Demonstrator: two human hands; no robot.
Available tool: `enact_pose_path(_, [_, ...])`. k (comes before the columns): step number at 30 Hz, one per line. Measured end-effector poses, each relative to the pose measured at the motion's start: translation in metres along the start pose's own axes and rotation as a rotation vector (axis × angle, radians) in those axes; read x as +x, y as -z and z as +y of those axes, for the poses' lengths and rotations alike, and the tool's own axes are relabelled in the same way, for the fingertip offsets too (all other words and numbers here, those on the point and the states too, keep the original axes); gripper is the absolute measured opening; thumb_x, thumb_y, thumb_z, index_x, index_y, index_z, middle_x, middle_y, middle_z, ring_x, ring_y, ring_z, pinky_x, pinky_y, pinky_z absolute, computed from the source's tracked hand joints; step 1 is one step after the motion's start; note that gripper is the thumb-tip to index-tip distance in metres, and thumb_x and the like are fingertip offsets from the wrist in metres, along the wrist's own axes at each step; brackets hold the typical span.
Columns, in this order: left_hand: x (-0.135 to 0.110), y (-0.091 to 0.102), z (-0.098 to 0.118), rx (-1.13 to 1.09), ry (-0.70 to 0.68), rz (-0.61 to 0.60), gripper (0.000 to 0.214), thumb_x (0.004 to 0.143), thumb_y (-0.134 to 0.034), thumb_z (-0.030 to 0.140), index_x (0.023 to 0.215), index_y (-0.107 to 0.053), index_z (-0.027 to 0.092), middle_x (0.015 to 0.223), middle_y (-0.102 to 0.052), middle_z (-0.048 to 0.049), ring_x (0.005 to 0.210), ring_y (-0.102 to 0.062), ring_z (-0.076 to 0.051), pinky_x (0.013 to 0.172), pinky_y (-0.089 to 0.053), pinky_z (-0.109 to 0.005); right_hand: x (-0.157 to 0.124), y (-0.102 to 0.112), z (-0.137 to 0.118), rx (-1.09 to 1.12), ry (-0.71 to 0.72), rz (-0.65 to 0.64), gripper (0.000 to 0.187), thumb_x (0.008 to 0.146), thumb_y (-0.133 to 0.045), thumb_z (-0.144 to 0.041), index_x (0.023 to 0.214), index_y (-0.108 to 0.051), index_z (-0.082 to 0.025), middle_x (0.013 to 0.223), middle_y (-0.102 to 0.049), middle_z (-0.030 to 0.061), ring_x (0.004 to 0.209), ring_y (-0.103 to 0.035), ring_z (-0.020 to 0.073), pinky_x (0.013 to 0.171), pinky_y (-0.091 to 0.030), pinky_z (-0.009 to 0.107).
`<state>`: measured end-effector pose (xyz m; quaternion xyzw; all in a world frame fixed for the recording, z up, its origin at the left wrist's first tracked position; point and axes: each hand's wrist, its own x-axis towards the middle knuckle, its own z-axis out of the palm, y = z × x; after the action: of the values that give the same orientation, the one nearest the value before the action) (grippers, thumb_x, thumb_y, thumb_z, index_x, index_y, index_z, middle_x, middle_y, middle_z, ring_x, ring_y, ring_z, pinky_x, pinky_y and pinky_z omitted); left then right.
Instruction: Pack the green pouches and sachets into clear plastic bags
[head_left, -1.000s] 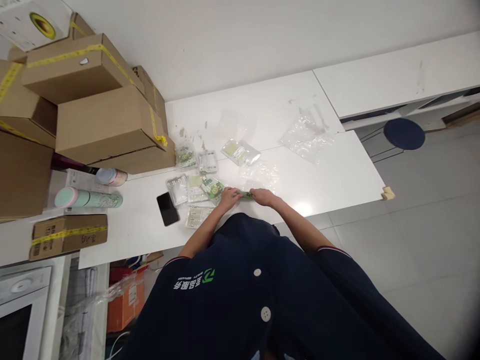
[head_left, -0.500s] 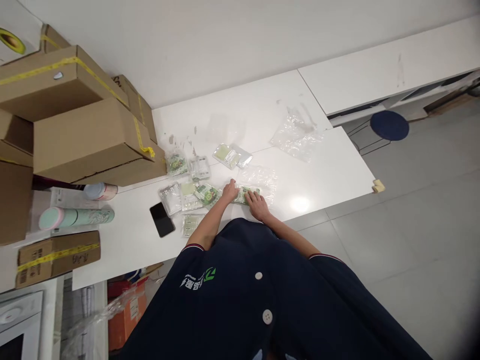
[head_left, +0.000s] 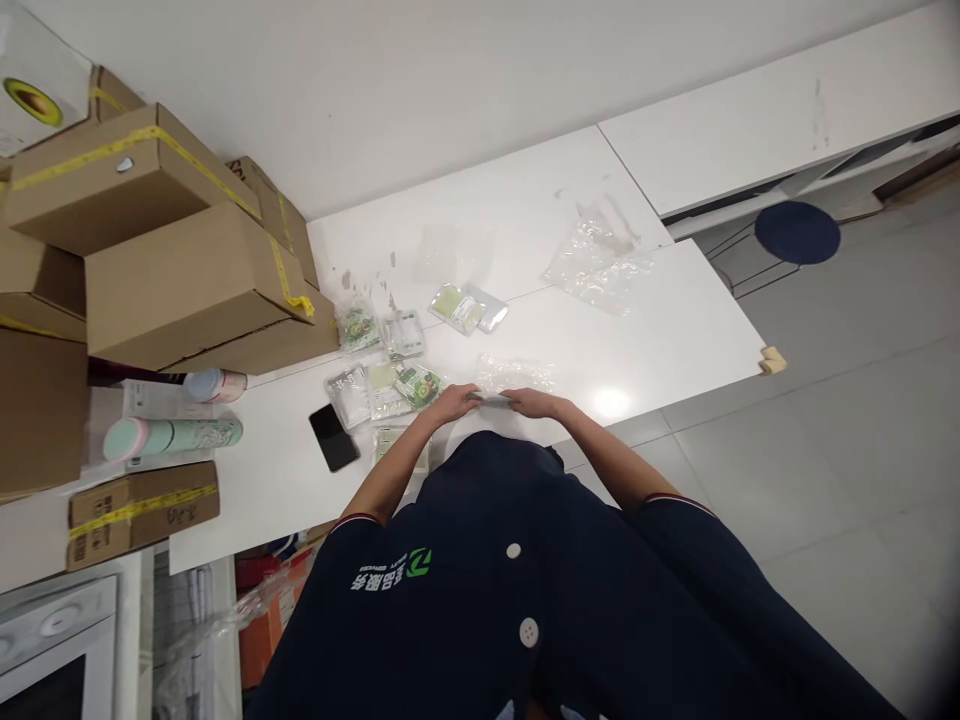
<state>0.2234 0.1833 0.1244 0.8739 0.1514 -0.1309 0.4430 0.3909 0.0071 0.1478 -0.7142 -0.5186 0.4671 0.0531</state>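
My left hand [head_left: 450, 402] and my right hand [head_left: 534, 403] meet over the near edge of the white table [head_left: 660, 330]. Together they grip a small flat packet [head_left: 491, 398], seen edge-on between the fingers. Just behind the hands lies a clear plastic bag [head_left: 517, 372]. To the left of my left hand several green and clear sachets [head_left: 397, 385] are spread on the table, with one more pair [head_left: 466, 307] further back.
A black phone [head_left: 334, 437] lies left of the sachets. Stacked cardboard boxes [head_left: 180, 270] fill the left side, with two bottles [head_left: 176, 435] and a small box [head_left: 142, 510] near them. A crumpled clear bag [head_left: 600, 262] lies at the back right. A blue stool [head_left: 796, 232] stands on the floor.
My hands had been pressing the packet flat on the table; now they have lifted it toward me and hold it edge-on between both hands. The camera shifted slightly.
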Motion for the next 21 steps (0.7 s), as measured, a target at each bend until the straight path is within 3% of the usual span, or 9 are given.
enact_pose_path(3, [0.019,0.004,0.002,-0.017,0.105,-0.002,0.025,0.084,-0.059,0.033,0.105,-0.066,0.022,0.090,-0.068,-0.0020,0.087,-0.062,-0.019,0.081,-0.046,-0.027,0.010,0.018,0.013,-0.025,-0.069,0.012,0.031,0.093,-0.045,-0.024,0.119,-0.062,-0.019,0.115,-0.068,0.0078,0.102,-0.063,0.0214,0.081,-0.046,0.027])
enact_pose_path(6, [0.045,0.010,0.005,-0.003,0.165,0.013,0.035,0.084,-0.059,0.036,0.115,-0.060,0.021,0.095,-0.068,-0.0031,0.089,-0.062,-0.020,0.080,-0.047,-0.028,0.022,0.030,0.026,-0.066,-0.168,0.079,0.026,0.092,-0.052,-0.032,0.110,-0.063,-0.017,0.111,-0.068,0.0102,0.100,-0.063,0.0230,0.079,-0.046,0.028])
enact_pose_path(9, [0.069,0.010,0.011,0.040,0.245,0.036,0.058,0.085,-0.059,0.037,0.136,-0.043,0.018,0.106,-0.067,-0.0083,0.101,-0.061,-0.023,0.086,-0.047,-0.030,0.029,0.031,0.034,-0.101,-0.287,0.170,0.036,0.092,-0.052,-0.041,0.117,-0.058,-0.016,0.116,-0.063,0.0146,0.103,-0.060,0.0269,0.081,-0.045,0.033])
enact_pose_path(11, [0.081,0.007,0.017,0.090,0.302,0.050,0.066,0.085,-0.058,0.034,0.144,-0.034,0.016,0.118,-0.063,-0.0133,0.111,-0.058,-0.026,0.092,-0.044,-0.034,0.031,0.027,0.037,-0.140,-0.350,0.277,0.045,0.091,-0.054,-0.041,0.129,-0.050,-0.016,0.131,-0.054,0.0183,0.115,-0.052,0.0313,0.089,-0.042,0.040])
enact_pose_path(14, [0.093,0.002,0.026,0.182,0.374,0.070,0.064,0.085,-0.056,0.027,0.145,-0.035,0.021,0.138,-0.048,-0.0187,0.125,-0.048,-0.034,0.100,-0.039,-0.045,0.034,0.019,0.040,-0.174,-0.377,0.407,0.057,0.088,-0.060,-0.037,0.139,-0.041,-0.020,0.143,-0.041,0.0174,0.126,-0.039,0.0346,0.096,-0.036,0.047])
enact_pose_path(16, [0.098,0.002,0.032,0.266,0.346,0.067,0.061,0.085,-0.056,0.024,0.143,-0.040,0.027,0.150,-0.035,-0.0162,0.135,-0.036,-0.037,0.106,-0.029,-0.053,0.039,0.017,0.043,-0.152,-0.373,0.414,0.053,0.086,-0.060,-0.036,0.135,-0.047,-0.021,0.137,-0.047,0.0157,0.122,-0.041,0.0344,0.095,-0.036,0.048])
enact_pose_path(18, [0.100,0.001,0.035,0.374,0.213,0.014,0.060,0.084,-0.059,0.025,0.141,-0.042,0.032,0.157,-0.026,-0.0097,0.142,-0.023,-0.036,0.112,-0.018,-0.055,0.044,0.016,0.047,-0.121,-0.360,0.394,0.041,0.087,-0.058,-0.033,0.126,-0.056,-0.021,0.128,-0.054,0.0150,0.117,-0.044,0.0341,0.092,-0.037,0.048])
enact_pose_path(21, [0.101,-0.003,0.038,0.440,0.058,-0.100,0.071,0.078,-0.068,0.038,0.143,-0.039,0.033,0.157,-0.027,-0.0070,0.142,-0.020,-0.036,0.113,-0.015,-0.054,0.052,0.015,0.047,-0.116,-0.276,0.394,0.027,0.089,-0.055,-0.029,0.112,-0.066,-0.024,0.121,-0.058,0.0128,0.115,-0.044,0.0332,0.093,-0.035,0.048])
